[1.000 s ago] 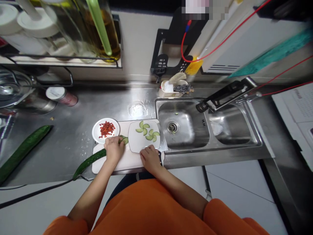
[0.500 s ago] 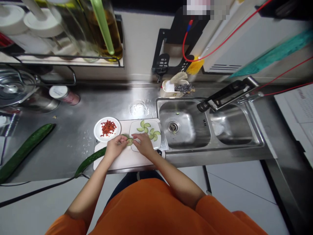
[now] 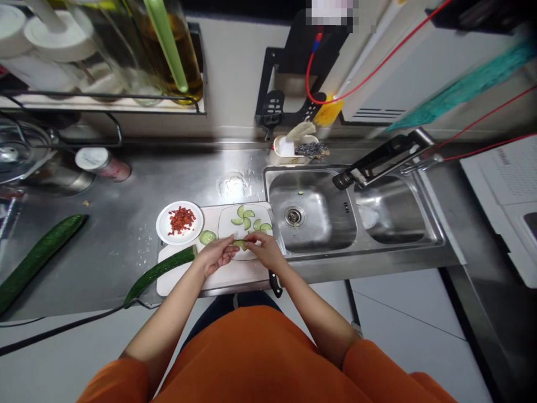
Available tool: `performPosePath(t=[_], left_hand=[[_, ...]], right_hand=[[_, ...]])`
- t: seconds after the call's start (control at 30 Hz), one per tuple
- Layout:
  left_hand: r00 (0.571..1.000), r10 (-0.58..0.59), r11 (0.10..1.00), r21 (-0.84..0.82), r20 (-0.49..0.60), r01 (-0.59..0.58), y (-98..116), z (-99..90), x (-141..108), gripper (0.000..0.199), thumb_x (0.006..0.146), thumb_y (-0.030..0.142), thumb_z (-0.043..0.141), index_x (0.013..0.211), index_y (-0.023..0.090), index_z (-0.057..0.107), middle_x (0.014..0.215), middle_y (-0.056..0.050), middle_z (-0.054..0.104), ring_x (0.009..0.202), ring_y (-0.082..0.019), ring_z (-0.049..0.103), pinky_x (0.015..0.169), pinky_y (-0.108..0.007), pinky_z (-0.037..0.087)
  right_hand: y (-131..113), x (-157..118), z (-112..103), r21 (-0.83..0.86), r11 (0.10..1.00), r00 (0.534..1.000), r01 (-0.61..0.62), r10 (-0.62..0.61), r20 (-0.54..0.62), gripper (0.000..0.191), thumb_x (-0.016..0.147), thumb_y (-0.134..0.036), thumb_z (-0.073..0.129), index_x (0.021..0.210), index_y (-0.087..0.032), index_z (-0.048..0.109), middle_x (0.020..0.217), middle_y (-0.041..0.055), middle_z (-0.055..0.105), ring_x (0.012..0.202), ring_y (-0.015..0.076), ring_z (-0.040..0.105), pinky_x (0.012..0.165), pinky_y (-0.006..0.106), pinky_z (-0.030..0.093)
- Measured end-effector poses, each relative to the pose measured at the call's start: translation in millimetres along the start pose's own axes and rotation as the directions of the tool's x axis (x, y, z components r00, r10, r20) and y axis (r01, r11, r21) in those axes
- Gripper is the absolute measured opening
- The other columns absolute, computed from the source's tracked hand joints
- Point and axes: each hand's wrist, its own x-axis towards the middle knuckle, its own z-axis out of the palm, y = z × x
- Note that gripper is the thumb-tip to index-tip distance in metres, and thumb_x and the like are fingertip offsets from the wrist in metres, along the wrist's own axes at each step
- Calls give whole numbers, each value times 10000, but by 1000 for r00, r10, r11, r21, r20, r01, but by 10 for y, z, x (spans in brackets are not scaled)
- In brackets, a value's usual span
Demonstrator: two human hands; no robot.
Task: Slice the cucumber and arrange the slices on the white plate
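Note:
Between my hands is a cucumber slice (image 3: 239,244), over the near edge of a white square plate (image 3: 226,224). My right hand (image 3: 266,249) pinches its right end. At its left end, my left hand (image 3: 216,256) has thumb and fingertips closed on it, the other fingers loosely curled. Several half-moon cucumber slices (image 3: 249,214) lie in curved groups on the plate. Beside my left hand, a small pile of round cucumber slices (image 3: 207,237) rests on the white cutting board (image 3: 235,274). A cut cucumber (image 3: 161,273) lies partly on the board's left side.
A white plate (image 3: 161,232) of chopped red pieces overlaps the board's far left corner. A black knife handle (image 3: 275,284) sticks out over the near right edge. The double sink (image 3: 310,238) is to the right. A whole cucumber (image 3: 42,260) lies far left, near a can (image 3: 115,167).
Both hands have moved right and slightly nearer with the cucumber slice. My right fingers now grip its right end. The round slices and the cut cucumber's end have come into sight.

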Motion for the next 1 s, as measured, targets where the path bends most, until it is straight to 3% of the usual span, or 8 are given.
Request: performPosePath(t=[0.23,0.43,0.57,0.67,0.77,0.87,1.0], left_hand=[[1000,24,994,-104,-16,-26,8,76,92,195,698,63,715,882,91,657,623,-26,650,504,-60,590,475,-123,476],[997,71,996,-62,-10,-71,-36,66,163,310,608,54,776,898,90,672,736,-61,693,634,-96,644,632,-183,535],[973,225,969,116,-60,-217,-92,78,236,357,541,110,813,872,112,677,688,-18,667,620,-99,617,649,-219,520],[931,355,869,399,-87,-294,-118,87,272,327,562,145,779,876,139,687,643,12,643,576,-100,584,626,-233,499],[871,487,700,623,-59,-349,-135,90,292,263,608,166,722,868,174,688,698,7,673,650,-126,615,688,-252,501],[819,574,550,740,1,-387,-156,101,307,216,654,185,675,870,194,681,735,5,691,718,-142,637,751,-266,495],[781,621,424,814,56,-396,-177,130,316,179,708,199,634,883,203,672,778,-3,701,761,-149,641,775,-264,475]], right_hand=[[81,-84,33,7,999,999,-37,37,-35,120,751,-309,635,794,-212,693,732,-7,653,726,138,539,733,264,417],[198,-89,74,-25,993,992,-117,116,-55,170,771,-338,587,746,-200,682,662,-21,619,644,124,526,644,234,399],[284,-94,96,-102,979,984,-174,170,-50,182,775,-335,578,705,-200,678,608,-33,603,599,118,516,592,221,375],[313,-99,123,-249,952,984,-177,165,-70,177,791,-300,579,685,-206,687,597,-23,619,597,125,526,583,227,358],[309,-95,149,-403,903,988,-151,135,-68,182,801,-253,587,658,-208,691,613,-2,642,615,136,539,591,237,345],[289,-92,171,-521,842,990,-143,128,-63,185,809,-226,587,659,-206,694,642,21,660,646,150,549,612,248,345],[264,-111,205,-600,779,983,-182,156,-96,147,818,-226,589,721,-209,699,716,49,680,739,182,556,646,265,345]])
